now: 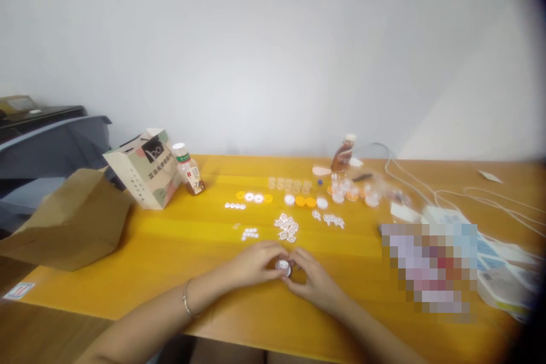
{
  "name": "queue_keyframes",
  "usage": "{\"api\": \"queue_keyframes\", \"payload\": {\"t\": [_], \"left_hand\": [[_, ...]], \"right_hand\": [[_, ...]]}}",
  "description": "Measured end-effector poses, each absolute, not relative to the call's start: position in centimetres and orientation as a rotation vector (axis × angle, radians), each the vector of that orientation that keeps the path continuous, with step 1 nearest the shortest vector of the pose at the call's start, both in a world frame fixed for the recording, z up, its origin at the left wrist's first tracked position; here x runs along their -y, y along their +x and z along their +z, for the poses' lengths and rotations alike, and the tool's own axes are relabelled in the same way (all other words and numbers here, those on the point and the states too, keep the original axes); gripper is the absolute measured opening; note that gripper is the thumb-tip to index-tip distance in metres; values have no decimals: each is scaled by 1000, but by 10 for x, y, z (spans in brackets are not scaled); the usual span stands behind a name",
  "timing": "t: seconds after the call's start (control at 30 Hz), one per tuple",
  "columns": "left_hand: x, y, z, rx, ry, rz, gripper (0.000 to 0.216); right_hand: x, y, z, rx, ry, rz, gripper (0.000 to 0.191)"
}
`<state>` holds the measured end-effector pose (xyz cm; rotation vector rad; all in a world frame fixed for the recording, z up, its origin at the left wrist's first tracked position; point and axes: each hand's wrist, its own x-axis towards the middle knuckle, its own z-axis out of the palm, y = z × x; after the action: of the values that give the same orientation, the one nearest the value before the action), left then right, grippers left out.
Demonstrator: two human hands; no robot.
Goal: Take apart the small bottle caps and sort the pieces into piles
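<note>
Near the table's front edge, a small round white piece [283, 265] with a dark rim and some pattern on top sits between my two hands. My left hand [261, 264] pinches it from the left, thumb below and fingers above. From the right, the curled fingers and thumb of my right hand [310, 276] close on the same piece. Just beyond my fingers lies a pile of white spoked cutout pieces [286, 227]. Several small white discs [250, 234] rest to the left of that pile. What the round piece is exactly is too small to make out.
Farther back are a row of clear cups [289, 185], yellow and white rings [255, 198] and round caps [306, 201]. A paper bag [147, 173], a milky bottle [187, 169] and a brown paper sack [72, 222] stand left. A brown bottle [342, 154], clear containers and cables lie right.
</note>
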<state>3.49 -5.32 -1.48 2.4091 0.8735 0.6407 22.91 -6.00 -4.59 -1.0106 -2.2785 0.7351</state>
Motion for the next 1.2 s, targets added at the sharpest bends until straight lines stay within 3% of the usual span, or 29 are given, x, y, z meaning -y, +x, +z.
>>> {"api": "queue_keyframes", "payload": {"t": [0.2,0.33,0.5,0.7,0.9,1.1,1.2], "left_hand": [[59,46,-37,-1016,2714,689,14],[65,46,-46,-1063,2609,866,9],[67,41,-52,-825,2772,909,13],[65,41,-57,-905,2576,1054,12],[65,37,-56,-726,2770,964,19],[69,44,-56,-902,2492,1272,17],[68,45,-51,-873,2451,1218,18]], "right_hand": [[65,226,-42,2420,-1111,508,4],[65,224,-42,2472,-1143,450,7],[65,224,-44,2488,-1162,421,10],[65,224,-41,2508,-1151,458,7],[66,224,-40,2507,-1159,457,9],[65,225,-39,2489,-1142,528,6],[65,225,-38,2474,-1143,550,6]]}}
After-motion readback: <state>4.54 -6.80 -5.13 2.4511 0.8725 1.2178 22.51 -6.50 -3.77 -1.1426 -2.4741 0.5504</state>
